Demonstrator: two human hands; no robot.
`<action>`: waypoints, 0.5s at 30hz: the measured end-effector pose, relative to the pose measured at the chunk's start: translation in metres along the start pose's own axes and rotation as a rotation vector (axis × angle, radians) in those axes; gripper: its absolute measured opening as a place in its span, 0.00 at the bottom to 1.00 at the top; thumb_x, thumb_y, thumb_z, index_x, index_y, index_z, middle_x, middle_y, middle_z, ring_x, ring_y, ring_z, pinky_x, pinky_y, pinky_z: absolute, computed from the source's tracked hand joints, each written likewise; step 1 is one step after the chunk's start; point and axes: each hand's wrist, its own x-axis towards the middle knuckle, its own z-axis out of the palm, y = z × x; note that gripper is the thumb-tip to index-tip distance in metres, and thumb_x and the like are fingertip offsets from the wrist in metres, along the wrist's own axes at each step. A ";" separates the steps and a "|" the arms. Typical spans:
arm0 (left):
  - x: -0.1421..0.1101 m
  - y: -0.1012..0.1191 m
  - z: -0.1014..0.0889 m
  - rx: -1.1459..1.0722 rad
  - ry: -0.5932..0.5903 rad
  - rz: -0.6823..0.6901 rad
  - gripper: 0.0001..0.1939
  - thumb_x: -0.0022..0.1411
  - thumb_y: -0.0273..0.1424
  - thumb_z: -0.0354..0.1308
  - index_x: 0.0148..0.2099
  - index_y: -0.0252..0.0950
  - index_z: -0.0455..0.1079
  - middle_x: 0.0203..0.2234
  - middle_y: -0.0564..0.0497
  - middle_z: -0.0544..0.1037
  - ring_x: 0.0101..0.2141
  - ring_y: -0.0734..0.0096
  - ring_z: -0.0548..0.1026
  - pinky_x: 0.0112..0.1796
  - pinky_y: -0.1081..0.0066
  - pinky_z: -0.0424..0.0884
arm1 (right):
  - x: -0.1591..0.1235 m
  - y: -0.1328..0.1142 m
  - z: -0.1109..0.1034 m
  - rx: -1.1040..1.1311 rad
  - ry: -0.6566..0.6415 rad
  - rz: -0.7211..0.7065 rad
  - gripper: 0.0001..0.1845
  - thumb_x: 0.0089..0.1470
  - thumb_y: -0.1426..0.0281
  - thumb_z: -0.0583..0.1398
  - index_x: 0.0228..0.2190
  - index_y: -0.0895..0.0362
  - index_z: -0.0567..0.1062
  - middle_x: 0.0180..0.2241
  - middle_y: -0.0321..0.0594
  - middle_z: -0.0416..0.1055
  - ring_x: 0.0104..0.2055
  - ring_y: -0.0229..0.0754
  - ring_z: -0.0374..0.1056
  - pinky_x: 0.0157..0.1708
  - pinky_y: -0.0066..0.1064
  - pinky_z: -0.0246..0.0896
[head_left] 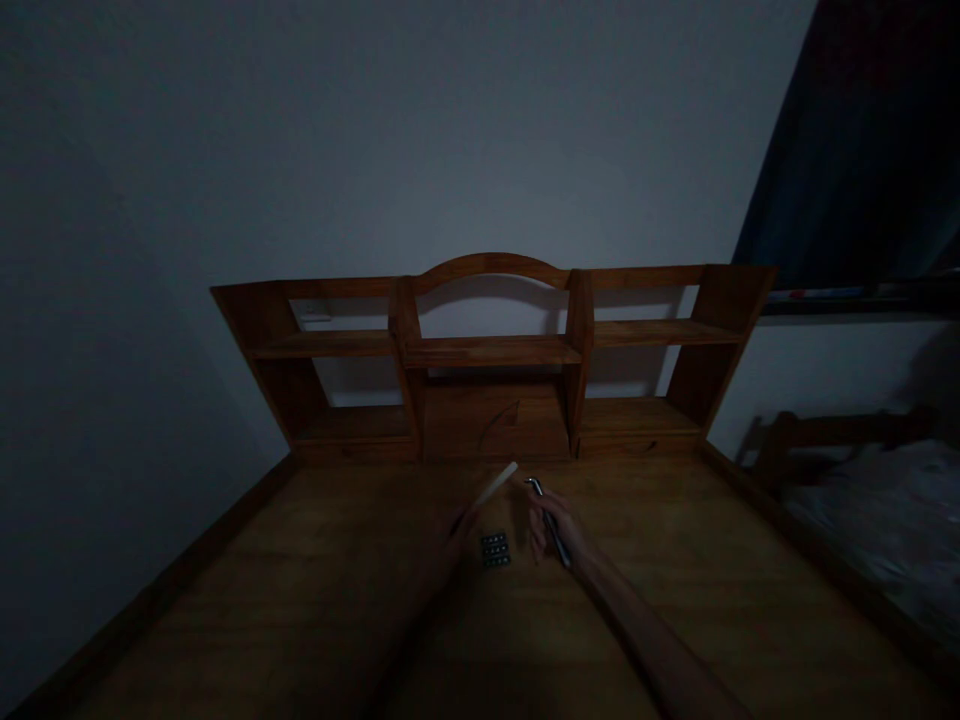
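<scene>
My left hand [456, 525], in shadow, is closed around the lower end of a slim pale stick [496, 483] that slants up to the right. My right hand [556, 527] is wrapped around a slender silver tool [553, 530] with a dark section and a bent tip pointing left. The stick's end and the tool's tip are close but apart. Between and slightly below the hands, a small dark rectangular item [495, 550] with rows of light marks lies on the wooden desk [645, 620]. The dim light hides what kind of item it is.
A wooden shelf unit [491, 352] with several compartments stands along the desk's back edge against a pale wall [480, 140]. Raised wooden rims [810, 560] border the desk's sides. To the right are a dark curtain [862, 150] and a bed [885, 520] with pale bedding.
</scene>
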 end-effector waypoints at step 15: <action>0.001 -0.007 0.001 -0.010 0.023 0.013 0.28 0.60 0.51 0.47 0.45 0.36 0.75 0.41 0.46 0.80 0.44 0.56 0.75 0.50 0.59 0.67 | -0.002 0.007 0.003 -0.412 0.157 -0.099 0.22 0.52 0.51 0.58 0.23 0.57 0.67 0.13 0.26 0.52 0.13 0.28 0.44 0.12 0.22 0.35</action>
